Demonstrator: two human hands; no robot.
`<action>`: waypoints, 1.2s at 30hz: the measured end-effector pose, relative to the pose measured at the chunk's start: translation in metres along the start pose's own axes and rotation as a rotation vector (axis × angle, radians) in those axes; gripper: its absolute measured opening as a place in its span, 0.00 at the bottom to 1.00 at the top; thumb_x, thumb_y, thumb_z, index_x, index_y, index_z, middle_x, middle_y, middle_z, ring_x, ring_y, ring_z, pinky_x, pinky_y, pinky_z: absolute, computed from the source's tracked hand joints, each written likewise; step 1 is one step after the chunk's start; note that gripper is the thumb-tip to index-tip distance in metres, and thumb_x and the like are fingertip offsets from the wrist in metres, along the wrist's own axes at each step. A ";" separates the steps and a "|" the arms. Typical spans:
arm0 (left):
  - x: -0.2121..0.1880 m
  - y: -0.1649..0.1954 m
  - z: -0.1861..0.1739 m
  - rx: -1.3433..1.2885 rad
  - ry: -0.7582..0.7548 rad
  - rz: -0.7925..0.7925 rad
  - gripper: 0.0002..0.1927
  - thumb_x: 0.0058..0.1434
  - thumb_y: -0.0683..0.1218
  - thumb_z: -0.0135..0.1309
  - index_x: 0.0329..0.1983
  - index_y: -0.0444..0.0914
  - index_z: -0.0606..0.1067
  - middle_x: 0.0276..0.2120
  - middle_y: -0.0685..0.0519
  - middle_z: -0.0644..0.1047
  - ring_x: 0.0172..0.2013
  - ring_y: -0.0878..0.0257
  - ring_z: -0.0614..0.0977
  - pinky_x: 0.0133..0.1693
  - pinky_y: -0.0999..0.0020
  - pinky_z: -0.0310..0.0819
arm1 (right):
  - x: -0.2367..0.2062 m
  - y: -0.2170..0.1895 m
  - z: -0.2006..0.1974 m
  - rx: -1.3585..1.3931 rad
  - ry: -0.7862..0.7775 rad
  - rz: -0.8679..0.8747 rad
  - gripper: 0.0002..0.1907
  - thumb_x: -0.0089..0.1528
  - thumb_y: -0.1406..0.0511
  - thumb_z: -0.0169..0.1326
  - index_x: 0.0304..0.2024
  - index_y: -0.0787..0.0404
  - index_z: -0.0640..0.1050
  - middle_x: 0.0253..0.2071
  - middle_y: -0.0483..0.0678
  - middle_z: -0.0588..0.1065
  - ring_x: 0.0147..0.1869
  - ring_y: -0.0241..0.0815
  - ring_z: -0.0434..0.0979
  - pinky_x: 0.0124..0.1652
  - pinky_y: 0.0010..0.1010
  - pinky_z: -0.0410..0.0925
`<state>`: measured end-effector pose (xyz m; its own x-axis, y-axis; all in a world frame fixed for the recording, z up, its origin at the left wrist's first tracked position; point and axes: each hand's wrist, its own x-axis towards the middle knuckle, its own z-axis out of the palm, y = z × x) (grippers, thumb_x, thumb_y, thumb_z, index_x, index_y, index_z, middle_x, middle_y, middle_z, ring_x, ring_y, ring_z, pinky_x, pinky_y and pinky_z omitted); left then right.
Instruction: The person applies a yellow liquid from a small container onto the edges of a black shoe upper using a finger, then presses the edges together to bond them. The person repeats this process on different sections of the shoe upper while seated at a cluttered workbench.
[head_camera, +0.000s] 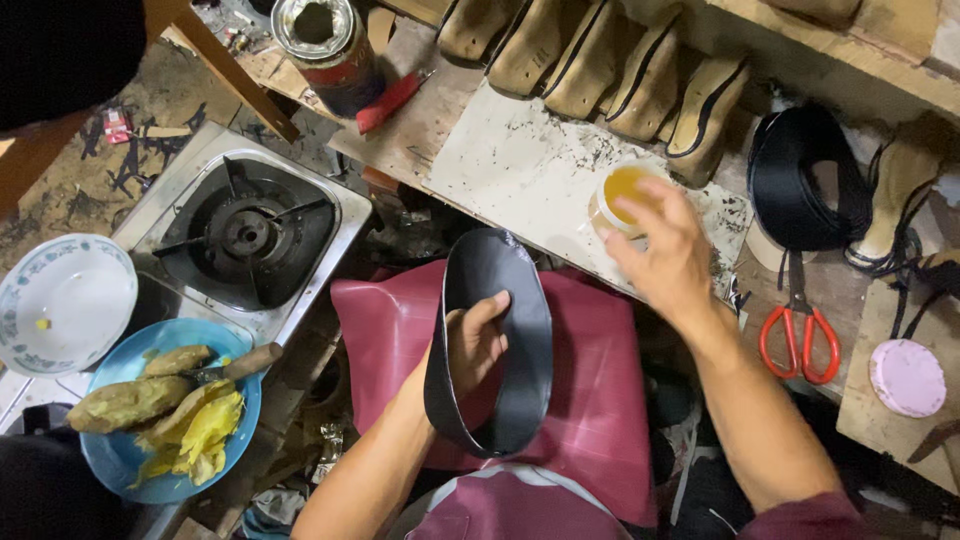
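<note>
Your left hand grips the black leather loop-shaped band, thumb inside, over the maroon sheet. Your right hand curls on the small clear cup of amber liquid, hiding its near side; fingertips blurred. Red-handled scissors lie just beside your forearm.

Your left hand holds the loop over the sheet — your right hand sits on the cup on the counter, scissors to its right.
</note>
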<state>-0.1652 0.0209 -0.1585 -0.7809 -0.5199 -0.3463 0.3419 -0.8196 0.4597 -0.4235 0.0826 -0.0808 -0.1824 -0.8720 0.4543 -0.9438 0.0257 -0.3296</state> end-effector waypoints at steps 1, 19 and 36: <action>-0.002 0.003 0.004 0.014 0.023 0.013 0.18 0.64 0.45 0.57 0.55 0.32 0.74 0.42 0.46 0.80 0.40 0.55 0.83 0.43 0.55 0.79 | 0.008 0.011 0.001 -0.080 0.013 -0.031 0.26 0.58 0.58 0.66 0.54 0.67 0.81 0.66 0.61 0.68 0.68 0.62 0.69 0.64 0.46 0.64; -0.017 0.021 0.034 -0.015 0.059 0.004 0.23 0.60 0.44 0.56 0.58 0.36 0.71 0.42 0.48 0.79 0.41 0.56 0.82 0.45 0.56 0.80 | -0.005 0.050 0.012 -0.125 -0.018 -0.021 0.28 0.55 0.54 0.69 0.51 0.64 0.84 0.77 0.68 0.56 0.79 0.71 0.53 0.72 0.51 0.53; -0.023 0.010 0.047 -0.020 -0.055 0.029 0.18 0.65 0.39 0.53 0.58 0.34 0.70 0.46 0.49 0.79 0.45 0.58 0.82 0.47 0.58 0.80 | -0.050 -0.040 0.021 0.254 -0.025 -0.304 0.25 0.53 0.75 0.60 0.53 0.58 0.81 0.70 0.61 0.63 0.76 0.64 0.61 0.71 0.49 0.60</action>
<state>-0.1687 0.0365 -0.1074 -0.7980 -0.5298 -0.2874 0.3746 -0.8095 0.4521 -0.3708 0.1143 -0.1079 0.1044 -0.8327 0.5438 -0.8548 -0.3546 -0.3789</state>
